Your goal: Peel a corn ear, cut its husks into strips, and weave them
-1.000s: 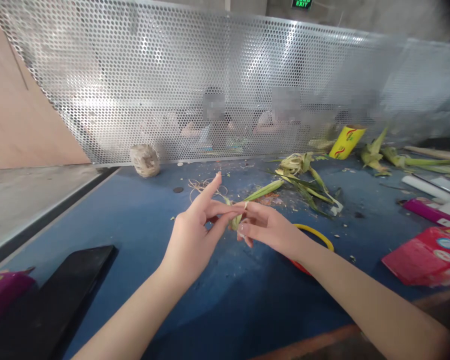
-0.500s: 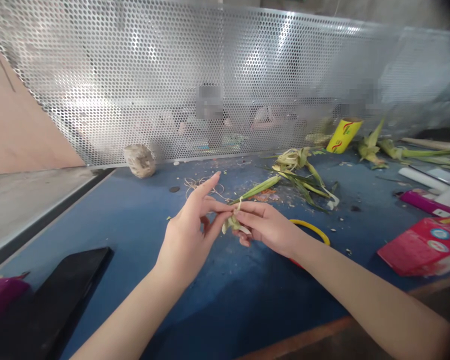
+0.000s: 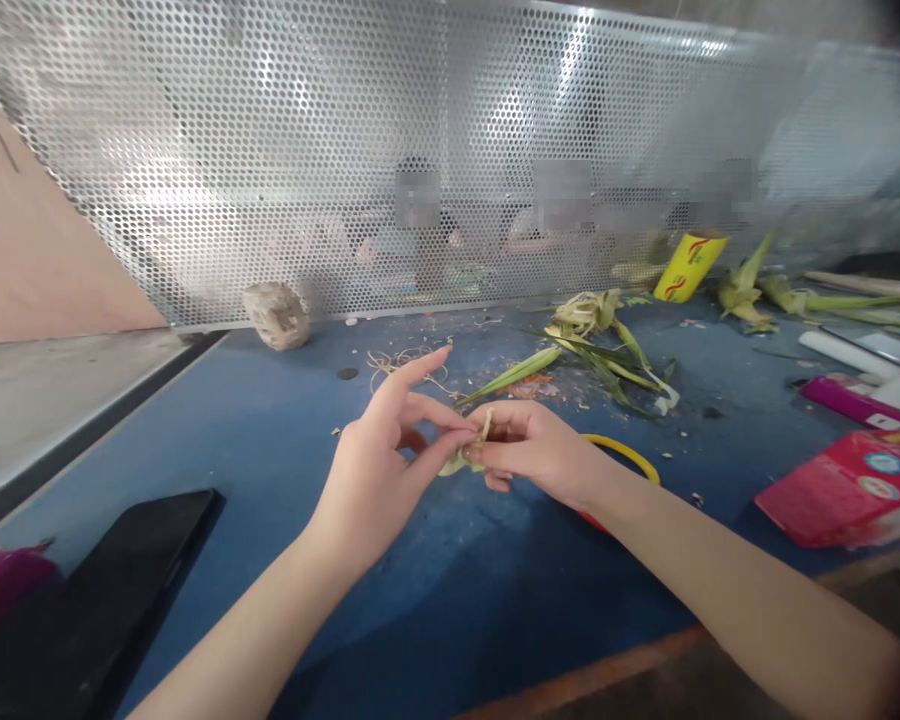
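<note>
My left hand [image 3: 379,465] pinches with thumb and fingertips, its index finger raised. It meets my right hand [image 3: 544,455] over the blue table [image 3: 390,620]. Between them is a small pale piece of corn husk [image 3: 454,466], with a thin end sticking up from the right fingers. The fingers of both hands hide much of this piece. Just beyond lies a long green husk leaf [image 3: 514,375], beside a heap of leafy husks [image 3: 589,320]. Loose thin string [image 3: 386,368] lies past my left hand.
A perforated metal screen [image 3: 330,130] borders the far side, with people behind it. A yellow-and-red ring [image 3: 630,455] lies under my right forearm. At right are a red packet [image 3: 855,490] and a yellow tube [image 3: 690,268]; at left, a black flat object [image 3: 142,570].
The left fingertips have shifted slightly right, closer to the right hand. Less of the husk piece shows below the fingers now. The view has tilted a little.
</note>
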### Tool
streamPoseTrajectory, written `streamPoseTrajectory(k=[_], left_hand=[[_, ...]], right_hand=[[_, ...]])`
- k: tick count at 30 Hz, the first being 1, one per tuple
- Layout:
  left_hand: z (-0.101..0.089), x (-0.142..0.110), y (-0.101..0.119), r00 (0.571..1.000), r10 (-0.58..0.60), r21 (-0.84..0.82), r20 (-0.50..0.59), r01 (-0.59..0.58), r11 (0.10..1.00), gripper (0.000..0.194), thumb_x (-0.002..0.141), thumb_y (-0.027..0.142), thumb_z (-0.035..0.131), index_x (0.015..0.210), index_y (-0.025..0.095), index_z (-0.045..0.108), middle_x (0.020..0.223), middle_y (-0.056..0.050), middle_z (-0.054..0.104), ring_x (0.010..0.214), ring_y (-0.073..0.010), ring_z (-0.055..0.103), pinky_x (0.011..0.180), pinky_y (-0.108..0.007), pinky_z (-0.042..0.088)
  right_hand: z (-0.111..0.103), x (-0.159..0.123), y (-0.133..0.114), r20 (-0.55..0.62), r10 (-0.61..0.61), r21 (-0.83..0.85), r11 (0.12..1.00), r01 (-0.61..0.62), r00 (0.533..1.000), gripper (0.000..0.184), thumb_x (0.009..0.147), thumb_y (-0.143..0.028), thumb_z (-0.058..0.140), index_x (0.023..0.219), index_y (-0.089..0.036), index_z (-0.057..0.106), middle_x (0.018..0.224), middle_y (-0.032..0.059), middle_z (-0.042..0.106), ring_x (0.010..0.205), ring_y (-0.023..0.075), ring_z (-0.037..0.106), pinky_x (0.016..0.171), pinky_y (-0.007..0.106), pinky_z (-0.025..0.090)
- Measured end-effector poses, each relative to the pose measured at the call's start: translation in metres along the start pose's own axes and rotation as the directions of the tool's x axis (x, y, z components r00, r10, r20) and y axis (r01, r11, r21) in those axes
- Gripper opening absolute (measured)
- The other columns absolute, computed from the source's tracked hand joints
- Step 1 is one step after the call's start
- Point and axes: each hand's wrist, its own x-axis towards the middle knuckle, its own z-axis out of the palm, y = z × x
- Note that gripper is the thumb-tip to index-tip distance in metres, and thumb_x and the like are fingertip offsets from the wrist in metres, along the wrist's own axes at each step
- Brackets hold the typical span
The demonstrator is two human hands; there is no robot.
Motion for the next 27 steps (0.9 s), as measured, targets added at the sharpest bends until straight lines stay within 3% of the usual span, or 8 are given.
streamPoseTrajectory(k=[6, 12, 15, 20, 27], left_hand=[[0.0, 0.001, -0.001, 1.0, -0.006, -0.025, -0.011, 0.005, 1.0, 0.05, 0.077, 0.022, 0.062, 0.123, 0.025, 0.044, 0.075, 0.002, 0.066, 0.066, -0.0116, 0.061, 0.061, -0.024, 0.048], [-0.005, 0.005, 0.002, 0.996, -0.064, -0.078, -0.055, 0.06, 0.995, 0.05, 0.074, 0.026, 0.064, 0.12, 0.021, 0.045, 0.074, 0.0, 0.067, 0.068, -0.0132, 0.062, 0.059, -0.024, 0.048], [-0.005, 0.004, 0.004, 0.995, -0.035, -0.062, -0.093, 0.029, 0.998, 0.047, 0.075, 0.023, 0.064, 0.118, 0.021, 0.047, 0.073, 0.001, 0.066, 0.071, -0.0138, 0.063, 0.06, -0.023, 0.048], [-0.003, 0.003, 0.006, 0.99, -0.033, -0.092, -0.134, 0.02, 0.996, 0.046, 0.074, 0.022, 0.064, 0.117, 0.02, 0.048, 0.069, 0.002, 0.064, 0.071, -0.0144, 0.064, 0.061, -0.024, 0.049], [-0.003, 0.005, 0.004, 0.984, -0.142, -0.2, -0.105, 0.119, 0.973, 0.052, 0.073, 0.022, 0.065, 0.121, 0.018, 0.045, 0.07, 0.002, 0.065, 0.069, -0.0127, 0.063, 0.059, -0.021, 0.049]], right_hand=[[0.001, -0.003, -0.006, 0.07, 0.019, -0.052, 0.999, -0.015, 0.997, 0.011, 0.078, -0.023, 0.061, 0.079, -0.016, 0.054, 0.06, -0.0054, 0.05, 0.049, 0.0059, 0.049, 0.051, 0.022, 0.042], [0.002, -0.005, -0.011, 0.161, 0.071, 0.161, 0.982, -0.097, 0.984, 0.02, 0.08, -0.022, 0.06, 0.098, -0.019, 0.053, 0.066, -0.0044, 0.051, 0.055, 0.0068, 0.049, 0.055, 0.024, 0.046], [0.001, -0.004, -0.011, 0.169, 0.053, 0.199, 0.976, -0.086, 0.984, 0.014, 0.085, -0.032, 0.054, 0.087, -0.018, 0.055, 0.068, -0.0027, 0.052, 0.055, 0.0064, 0.048, 0.053, 0.023, 0.044], [-0.002, -0.001, -0.008, 0.046, -0.045, -0.054, 0.997, 0.047, 0.998, 0.028, 0.087, -0.039, 0.049, 0.073, -0.016, 0.056, 0.06, -0.0021, 0.056, 0.049, 0.0062, 0.051, 0.049, 0.02, 0.041], [0.001, 0.0, -0.01, 0.052, 0.014, 0.076, 0.997, -0.018, 0.999, 0.032, 0.086, -0.043, 0.048, 0.073, -0.015, 0.056, 0.057, 0.0001, 0.061, 0.05, 0.0089, 0.058, 0.05, 0.021, 0.045]])
